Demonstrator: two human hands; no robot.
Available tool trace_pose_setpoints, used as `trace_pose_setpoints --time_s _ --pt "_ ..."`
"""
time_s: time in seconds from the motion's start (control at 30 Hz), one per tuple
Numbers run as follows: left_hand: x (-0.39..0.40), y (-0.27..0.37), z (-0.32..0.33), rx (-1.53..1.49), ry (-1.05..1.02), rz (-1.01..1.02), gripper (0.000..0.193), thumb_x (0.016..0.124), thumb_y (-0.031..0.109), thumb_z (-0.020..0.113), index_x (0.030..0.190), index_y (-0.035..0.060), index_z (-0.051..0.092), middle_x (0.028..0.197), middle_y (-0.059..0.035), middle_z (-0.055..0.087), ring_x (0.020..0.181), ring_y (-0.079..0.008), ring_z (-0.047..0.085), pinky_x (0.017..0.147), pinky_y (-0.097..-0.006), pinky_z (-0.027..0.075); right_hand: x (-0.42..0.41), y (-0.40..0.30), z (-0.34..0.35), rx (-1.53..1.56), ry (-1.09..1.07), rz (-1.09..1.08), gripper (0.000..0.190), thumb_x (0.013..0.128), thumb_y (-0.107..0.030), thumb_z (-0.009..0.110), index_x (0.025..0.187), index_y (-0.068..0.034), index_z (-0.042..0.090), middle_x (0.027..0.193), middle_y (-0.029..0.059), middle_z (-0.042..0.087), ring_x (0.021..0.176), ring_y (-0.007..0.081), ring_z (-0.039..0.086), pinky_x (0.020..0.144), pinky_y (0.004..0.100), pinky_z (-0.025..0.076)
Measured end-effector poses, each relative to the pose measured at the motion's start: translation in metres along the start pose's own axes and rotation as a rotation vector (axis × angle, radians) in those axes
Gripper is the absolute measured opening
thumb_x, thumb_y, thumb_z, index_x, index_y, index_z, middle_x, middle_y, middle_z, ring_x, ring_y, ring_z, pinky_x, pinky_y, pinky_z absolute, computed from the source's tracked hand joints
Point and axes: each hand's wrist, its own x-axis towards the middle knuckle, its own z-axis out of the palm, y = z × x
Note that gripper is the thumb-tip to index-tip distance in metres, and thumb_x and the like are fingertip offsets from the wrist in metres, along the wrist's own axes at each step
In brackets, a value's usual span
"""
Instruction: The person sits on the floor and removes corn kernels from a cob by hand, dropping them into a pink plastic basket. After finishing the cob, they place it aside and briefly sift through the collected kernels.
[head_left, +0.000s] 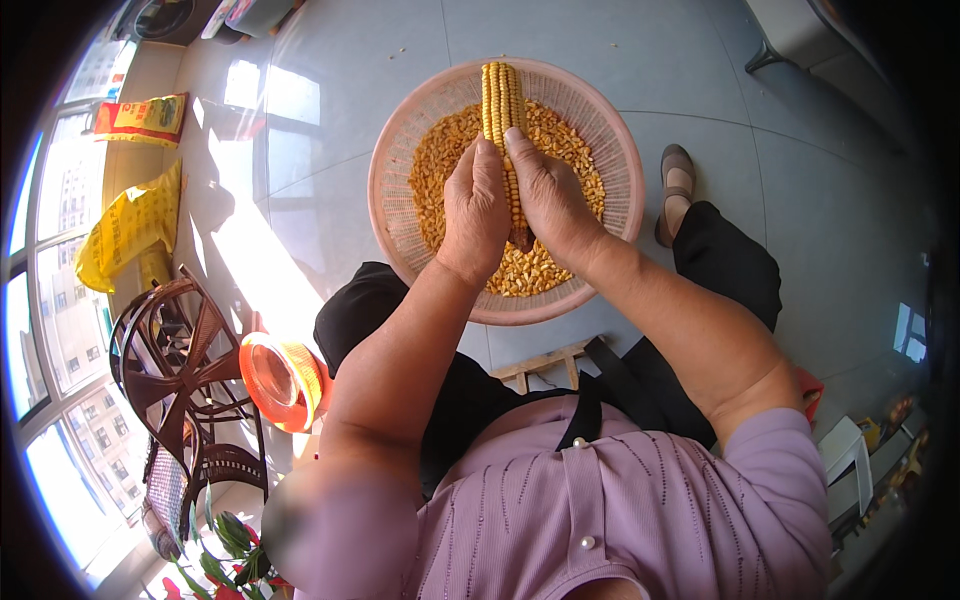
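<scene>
Both hands grip one ear of dried corn (500, 97) above a round pink plastic basket (388, 161). My left hand (478, 199) wraps the ear's left side, its thumb lying along the cob. From the right, my right hand (553, 191) presses its thumb against the kernel rows. The ear points away from me, with full yellow rows at the far end and a bare brownish tip (522, 238) near my wrists. Loose corn kernels (442, 161) cover the basket's bottom. My fingers under the ear are hidden.
The basket stands on grey floor tiles (330, 195) between my legs. An orange plastic basket (279, 381) and a dark woven chair (191, 375) are at left. Yellow bags (131, 232) lie by the window. A wooden stool's edge (544, 362) shows beneath me. Potted plant leaves (232, 536) are lower left.
</scene>
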Motion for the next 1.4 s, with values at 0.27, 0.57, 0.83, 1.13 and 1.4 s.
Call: trace_pose_setpoints --time_s 0.27,0.57,0.83,1.13,1.4 --pt "0.008 -0.020 -0.003 0.018 0.130 0.130 0.037 0.107 0.026 0.043 0.123 -0.0033 0.058 0.101 -0.0094 0.066 0.091 -0.0124 0.059 0.082 -0.0280 0.049 -0.012 -0.012 0.001 0.021 -0.050 -0.055 0.055 0.104 -0.049 0.038 0.091 -0.003 0.064 0.077 0.0001 0.057 0.071 0.0077 0.051 0.064 0.0262 0.046" --pt "0.015 -0.007 -0.010 -0.419 0.049 -0.050 0.045 0.103 0.029 0.046 0.129 -0.0068 0.053 0.113 -0.0121 0.062 0.103 -0.0167 0.058 0.091 -0.0299 0.047 -0.005 -0.013 0.001 0.107 -0.087 0.004 0.058 0.105 -0.048 0.037 0.091 0.001 0.066 0.068 0.0061 0.062 0.065 0.0149 0.061 0.063 0.0312 0.051" --pt "0.005 -0.009 -0.002 -0.141 0.025 -0.007 0.049 0.107 0.036 0.040 0.135 -0.0019 0.050 0.108 -0.0103 0.064 0.098 -0.0151 0.059 0.087 -0.0296 0.048 -0.009 -0.014 0.000 0.047 -0.023 0.003 0.058 0.104 -0.049 0.038 0.093 0.001 0.065 0.067 0.0064 0.060 0.060 0.0147 0.060 0.057 0.0308 0.050" --pt "0.010 -0.014 -0.007 -0.182 0.025 0.142 0.036 0.105 0.026 0.046 0.126 -0.0015 0.055 0.109 -0.0092 0.063 0.095 -0.0139 0.061 0.083 -0.0282 0.050 -0.012 -0.021 -0.001 0.109 -0.138 0.027 0.057 0.104 -0.052 0.037 0.097 -0.002 0.064 0.075 0.0017 0.059 0.065 0.0083 0.057 0.056 0.0251 0.048" --pt "0.002 -0.022 -0.011 0.517 -0.016 0.680 0.045 0.105 0.027 0.045 0.138 -0.0040 0.045 0.125 -0.0161 0.058 0.112 -0.0220 0.057 0.096 -0.0336 0.046 -0.011 -0.024 -0.001 0.148 -0.094 0.089 0.057 0.104 -0.052 0.036 0.098 -0.003 0.063 0.075 0.0013 0.059 0.064 0.0083 0.057 0.053 0.0247 0.048"
